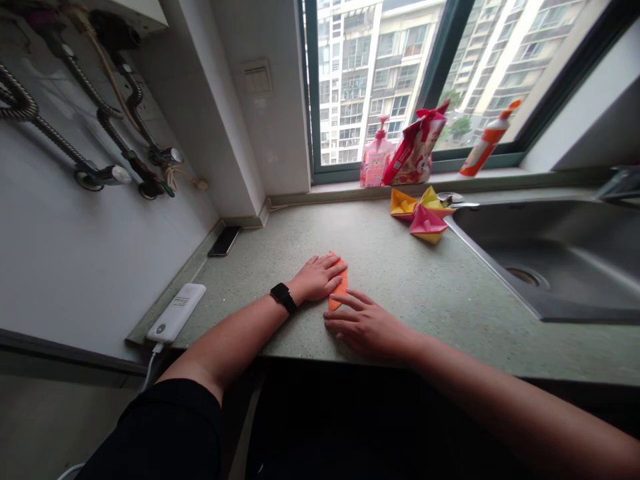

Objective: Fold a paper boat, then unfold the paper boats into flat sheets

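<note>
A folded piece of orange paper [341,289] lies flat on the speckled green countertop [290,233], partly covered by my fingers. My left hand [320,277], with a black watch on its wrist, rests flat on the paper's left and upper part, fingers stretched out. At the paper's lower end is my right hand [367,323], its fingers spread and the fingertips touching or just over the paper's edge. Neither hand grips anything. Folded paper boats [429,222] in pink and yellow stand farther back on the counter, near the sink.
A steel sink [493,267] is set in at the right. On the windowsill stand a pink pump bottle [376,159], a red bag [417,147] and an orange bottle [487,143]. At left lie a phone [225,241] and a white power bank [177,312] with a cable.
</note>
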`<state>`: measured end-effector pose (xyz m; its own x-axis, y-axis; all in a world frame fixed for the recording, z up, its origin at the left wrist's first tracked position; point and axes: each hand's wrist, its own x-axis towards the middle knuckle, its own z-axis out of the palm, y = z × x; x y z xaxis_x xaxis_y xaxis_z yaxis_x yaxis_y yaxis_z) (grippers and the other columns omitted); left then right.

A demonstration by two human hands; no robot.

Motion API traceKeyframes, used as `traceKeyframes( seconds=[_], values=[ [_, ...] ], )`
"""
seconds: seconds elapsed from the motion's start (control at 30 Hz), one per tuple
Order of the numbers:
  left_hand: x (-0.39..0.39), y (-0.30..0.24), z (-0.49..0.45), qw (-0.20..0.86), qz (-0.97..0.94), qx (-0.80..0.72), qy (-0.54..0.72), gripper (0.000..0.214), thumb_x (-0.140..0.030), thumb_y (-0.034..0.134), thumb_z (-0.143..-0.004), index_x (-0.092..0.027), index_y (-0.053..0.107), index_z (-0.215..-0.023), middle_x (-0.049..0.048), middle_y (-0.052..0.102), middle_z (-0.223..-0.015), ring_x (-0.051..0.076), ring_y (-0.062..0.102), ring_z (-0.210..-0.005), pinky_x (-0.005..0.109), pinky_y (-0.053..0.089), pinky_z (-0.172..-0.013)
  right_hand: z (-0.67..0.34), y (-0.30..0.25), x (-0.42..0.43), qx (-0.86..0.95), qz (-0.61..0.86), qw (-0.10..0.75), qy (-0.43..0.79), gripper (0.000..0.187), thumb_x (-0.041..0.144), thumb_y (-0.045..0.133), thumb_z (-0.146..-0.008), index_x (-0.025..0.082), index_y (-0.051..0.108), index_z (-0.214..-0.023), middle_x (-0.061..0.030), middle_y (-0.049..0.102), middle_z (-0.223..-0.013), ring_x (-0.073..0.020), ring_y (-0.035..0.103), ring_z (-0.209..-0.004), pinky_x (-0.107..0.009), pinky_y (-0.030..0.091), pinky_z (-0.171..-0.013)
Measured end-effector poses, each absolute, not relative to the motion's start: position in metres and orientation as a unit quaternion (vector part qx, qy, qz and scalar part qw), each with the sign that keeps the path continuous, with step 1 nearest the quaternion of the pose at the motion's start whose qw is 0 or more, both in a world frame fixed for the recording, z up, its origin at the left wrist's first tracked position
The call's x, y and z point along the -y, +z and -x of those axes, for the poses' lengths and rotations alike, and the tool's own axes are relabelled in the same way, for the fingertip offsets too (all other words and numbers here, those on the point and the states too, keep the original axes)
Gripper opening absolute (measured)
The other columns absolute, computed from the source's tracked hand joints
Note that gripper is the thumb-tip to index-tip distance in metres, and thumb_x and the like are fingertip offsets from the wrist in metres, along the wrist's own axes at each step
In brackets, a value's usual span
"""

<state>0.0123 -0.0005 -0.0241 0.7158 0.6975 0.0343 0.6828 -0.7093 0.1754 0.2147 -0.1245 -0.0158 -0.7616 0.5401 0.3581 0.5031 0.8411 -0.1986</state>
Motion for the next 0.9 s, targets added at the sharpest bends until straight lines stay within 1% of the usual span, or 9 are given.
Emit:
traceKeyframes(
  seconds=[0.07, 0.13, 0.2, 0.3, 0.43, 0.53, 0.67, 0.77, 0.9],
  values=[
    [0.000, -0.024, -0.012, 0.073, -0.924, -0.373, 0.040, 0.059, -0.051, 0.034, -0.112, -0.028, 0.042, -0.166, 0.0088, 0.035, -0.177, 0.028, 0.028, -0.165, 0.055, 0.017, -0.135, -0.214, -0.002, 0.104, 0.942, 0.245, 0.225, 0.034, 0.026, 0.025, 0.056, -0.104, 0.025, 0.082, -0.105, -0.0046, 0.084, -0.108, -0.0270, 0.072, -0.118, -0.048, 0.050, -0.112],
    [0.000, -0.024, -0.012, 0.072, -0.924, -0.374, 0.028, 0.063, -0.056, 0.036, -0.111, -0.027, 0.041, -0.167, 0.0100, 0.033, -0.178, 0.030, 0.027, -0.166, 0.055, 0.016, -0.135, -0.221, 0.007, 0.072, 0.922, 0.294, 0.251, 0.012, 0.028, 0.025, 0.055, -0.105, 0.023, 0.082, -0.100, -0.0078, 0.083, -0.104, -0.0265, 0.074, -0.105, -0.044, 0.055, -0.100],
    [0.000, -0.024, -0.013, 0.071, -0.925, -0.373, 0.019, 0.071, -0.063, 0.038, -0.109, -0.025, 0.039, -0.168, 0.0121, 0.030, -0.179, 0.032, 0.024, -0.167, 0.055, 0.015, -0.135, -0.230, 0.007, 0.037, 0.887, 0.379, 0.263, 0.005, 0.027, 0.026, 0.055, -0.104, 0.022, 0.082, -0.098, -0.0106, 0.083, -0.103, -0.0276, 0.074, -0.100, -0.044, 0.056, -0.095],
    [0.000, -0.024, -0.013, 0.080, -0.926, -0.368, 0.016, 0.090, -0.078, 0.041, -0.101, -0.023, 0.031, -0.171, 0.0141, 0.026, -0.180, 0.034, 0.020, -0.168, 0.056, 0.011, -0.136, -0.239, -0.009, -0.006, 0.826, 0.489, 0.278, 0.052, 0.026, 0.023, 0.056, -0.101, 0.021, 0.082, -0.104, -0.0120, 0.083, -0.109, -0.0279, 0.075, -0.104, -0.043, 0.057, -0.096],
    [-0.002, -0.026, -0.012, 0.112, -0.922, -0.369, 0.033, 0.117, -0.090, 0.055, -0.087, -0.020, 0.019, -0.174, 0.0176, 0.019, -0.181, 0.036, 0.016, -0.169, 0.057, 0.008, -0.137, -0.243, -0.030, -0.026, 0.764, 0.504, 0.373, 0.154, 0.027, 0.026, 0.056, -0.100, 0.023, 0.081, -0.110, -0.0101, 0.083, -0.114, -0.0263, 0.077, -0.105, -0.042, 0.059, -0.097],
    [-0.002, -0.029, -0.009, 0.128, -0.915, -0.376, 0.077, 0.128, -0.089, 0.066, -0.080, -0.019, 0.015, -0.175, 0.0196, 0.013, -0.182, 0.039, 0.015, -0.169, 0.058, 0.011, -0.137, -0.246, -0.036, -0.024, 0.730, 0.480, 0.420, 0.246, 0.027, 0.031, 0.058, -0.099, 0.025, 0.080, -0.114, -0.0079, 0.083, -0.116, -0.0249, 0.078, -0.105, -0.041, 0.062, -0.096],
    [0.001, -0.032, -0.005, 0.137, -0.907, -0.372, 0.141, 0.131, -0.081, 0.079, -0.077, -0.022, 0.015, -0.175, 0.0207, 0.015, -0.181, 0.041, 0.022, -0.166, 0.060, 0.023, -0.135, -0.248, -0.037, -0.022, 0.669, 0.479, 0.422, 0.380, 0.030, 0.029, 0.062, -0.096, 0.024, 0.076, -0.122, -0.0086, 0.081, -0.123, -0.0249, 0.079, -0.109, -0.044, 0.062, -0.100],
    [0.003, -0.032, -0.005, 0.137, -0.911, -0.346, 0.181, 0.128, -0.072, 0.084, -0.079, -0.026, 0.013, -0.175, 0.0205, 0.019, -0.180, 0.042, 0.030, -0.163, 0.060, 0.034, -0.131, -0.247, -0.036, -0.022, 0.633, 0.481, 0.417, 0.439, 0.028, 0.028, 0.067, -0.094, 0.024, 0.075, -0.120, -0.0089, 0.080, -0.126, -0.0241, 0.078, -0.110, -0.044, 0.061, -0.102],
    [0.004, -0.031, -0.007, 0.127, -0.921, -0.296, 0.221, 0.126, -0.065, 0.085, -0.083, -0.029, 0.007, -0.175, 0.0212, 0.021, -0.178, 0.043, 0.031, -0.162, 0.062, 0.037, -0.130, -0.246, -0.031, -0.020, 0.612, 0.462, 0.429, 0.477, 0.029, 0.030, 0.075, -0.091, 0.022, 0.075, -0.119, -0.0097, 0.080, -0.122, -0.0233, 0.077, -0.109, -0.043, 0.062, -0.102]
  ],
)
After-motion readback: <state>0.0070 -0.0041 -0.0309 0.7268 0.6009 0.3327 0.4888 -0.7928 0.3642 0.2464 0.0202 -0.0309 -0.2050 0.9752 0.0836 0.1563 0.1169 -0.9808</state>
